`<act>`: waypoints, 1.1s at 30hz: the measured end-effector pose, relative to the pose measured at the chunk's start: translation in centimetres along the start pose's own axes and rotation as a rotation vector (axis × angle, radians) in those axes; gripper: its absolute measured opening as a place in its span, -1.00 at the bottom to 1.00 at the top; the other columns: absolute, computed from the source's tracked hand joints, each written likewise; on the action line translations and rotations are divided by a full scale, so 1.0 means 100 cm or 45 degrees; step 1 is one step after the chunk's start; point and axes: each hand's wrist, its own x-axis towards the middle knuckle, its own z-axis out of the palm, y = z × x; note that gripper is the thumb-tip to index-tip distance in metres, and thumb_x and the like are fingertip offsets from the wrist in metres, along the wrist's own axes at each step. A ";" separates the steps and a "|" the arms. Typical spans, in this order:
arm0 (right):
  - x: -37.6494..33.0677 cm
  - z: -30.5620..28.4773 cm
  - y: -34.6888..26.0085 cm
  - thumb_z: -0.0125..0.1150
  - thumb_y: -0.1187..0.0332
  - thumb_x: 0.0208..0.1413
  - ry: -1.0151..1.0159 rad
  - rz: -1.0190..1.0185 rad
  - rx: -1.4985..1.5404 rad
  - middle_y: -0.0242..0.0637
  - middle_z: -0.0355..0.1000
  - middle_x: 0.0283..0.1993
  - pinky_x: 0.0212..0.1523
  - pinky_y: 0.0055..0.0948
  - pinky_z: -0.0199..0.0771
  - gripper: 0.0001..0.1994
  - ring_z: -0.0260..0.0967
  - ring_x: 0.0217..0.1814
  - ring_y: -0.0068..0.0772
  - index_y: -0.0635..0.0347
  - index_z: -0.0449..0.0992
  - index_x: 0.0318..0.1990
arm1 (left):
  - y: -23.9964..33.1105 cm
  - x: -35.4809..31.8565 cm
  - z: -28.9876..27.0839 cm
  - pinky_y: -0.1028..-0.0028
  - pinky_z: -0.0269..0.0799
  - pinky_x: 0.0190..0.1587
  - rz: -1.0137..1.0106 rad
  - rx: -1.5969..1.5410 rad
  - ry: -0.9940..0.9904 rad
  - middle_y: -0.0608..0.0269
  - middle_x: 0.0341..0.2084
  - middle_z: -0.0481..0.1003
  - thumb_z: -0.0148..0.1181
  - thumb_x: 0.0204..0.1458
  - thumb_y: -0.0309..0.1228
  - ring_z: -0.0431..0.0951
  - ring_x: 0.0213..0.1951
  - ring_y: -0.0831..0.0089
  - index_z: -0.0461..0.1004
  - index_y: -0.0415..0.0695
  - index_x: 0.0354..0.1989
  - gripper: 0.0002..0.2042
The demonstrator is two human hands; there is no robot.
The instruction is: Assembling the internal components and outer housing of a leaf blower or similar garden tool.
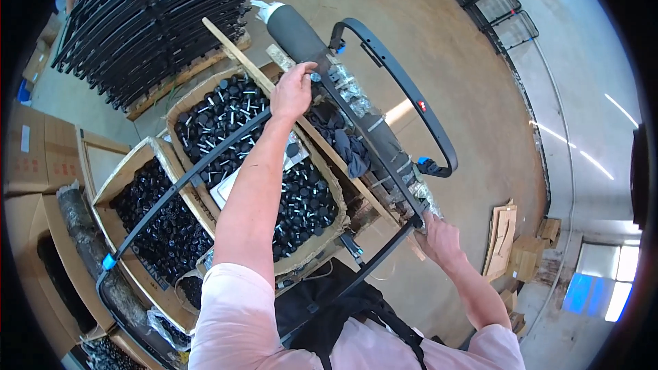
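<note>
A black tubular metal frame (373, 149) with a rounded end and blue pieces on it spans the space before me. My left hand (293, 92) is closed on its far corner, beside a small round fitting (315, 77). At the near corner my right hand (439, 238) grips the same frame, its fingertips partly hidden. The frame's crossbar lies along a grey padded support (298, 31) wrapped in clear plastic and tape. Dark cloth (343, 142) is bundled next to that support. One long leg of the frame passes over the open boxes on the left.
Cardboard boxes hold black round-headed bolts (301, 209) and black plastic caps (161, 216). A wooden strip (236, 55) borders the bolt box. Black frames (154, 20) are stacked at the far left. Flattened cardboard (502, 240) leans near the right wall, where more frames (490, 3) stand.
</note>
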 end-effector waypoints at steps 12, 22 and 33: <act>0.022 0.014 0.013 0.18 0.12 0.33 0.024 0.052 0.117 0.10 0.60 -0.38 -0.27 0.09 0.58 -0.66 0.61 -0.29 0.21 0.29 0.41 -0.12 | 0.025 0.015 -0.020 0.07 0.53 0.12 0.029 0.647 -0.098 -0.19 -0.01 0.61 0.47 0.06 0.01 0.61 0.09 -0.08 0.21 -0.18 0.43 -0.14; 0.011 0.024 0.008 0.32 0.15 0.25 0.085 -0.026 0.164 0.05 0.58 -0.42 -0.33 0.02 0.59 -0.59 0.60 -0.36 0.15 0.34 0.35 -0.06 | 0.045 0.023 -0.025 0.09 0.40 0.31 0.280 0.719 -0.016 -0.06 0.23 0.47 0.51 -0.07 0.14 0.47 0.25 -0.05 0.32 -0.16 0.38 -0.09; 0.016 0.023 0.002 0.32 0.11 0.25 0.116 -0.067 0.256 0.05 0.59 -0.42 -0.28 0.03 0.61 -0.58 0.62 -0.32 0.16 0.33 0.38 -0.10 | 0.010 0.035 -0.085 0.08 0.62 -0.10 -0.076 1.049 -0.287 0.00 -0.31 0.68 0.22 0.18 0.12 0.70 -0.13 0.02 0.69 -0.16 -0.23 -0.49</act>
